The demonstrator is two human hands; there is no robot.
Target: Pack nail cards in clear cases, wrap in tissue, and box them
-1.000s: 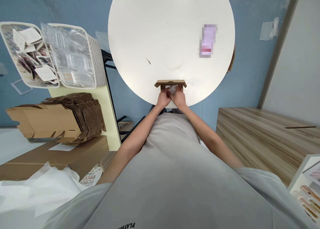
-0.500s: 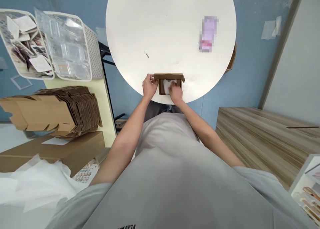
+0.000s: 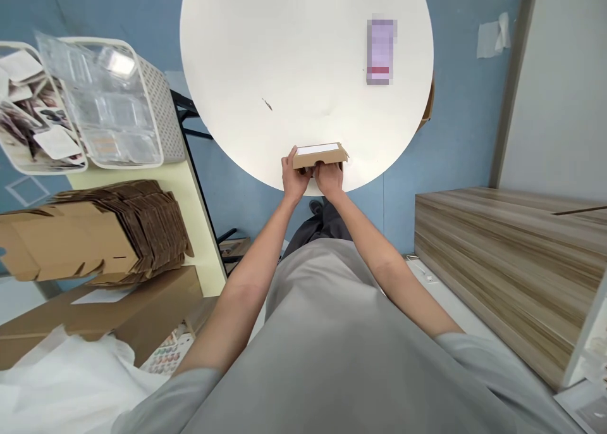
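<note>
A small brown cardboard box (image 3: 320, 157) stands at the near edge of the white round table (image 3: 303, 73), its lid partly folded over and a white label on the lid's top. My left hand (image 3: 294, 176) is closed on the box's left side, with the thumb or a finger up at the lid's corner. Under the lid's front flap, my right hand (image 3: 329, 178) has its fingertips in the box opening, where they are hidden. What lies inside the box is covered by the lid and my hands.
A blurred purple item (image 3: 380, 51) lies on the table's right part. To the left stand a white basket of clear plastic packs (image 3: 114, 105), a basket of cards (image 3: 38, 117) and a stack of flattened cardboard boxes (image 3: 118, 231). A wood-grain cabinet (image 3: 502, 263) is at right.
The box lid has swung down toward me, so its labelled top now shows and the white paper inside is hidden. My left hand moved in closer to the box; the view shifted slightly.
</note>
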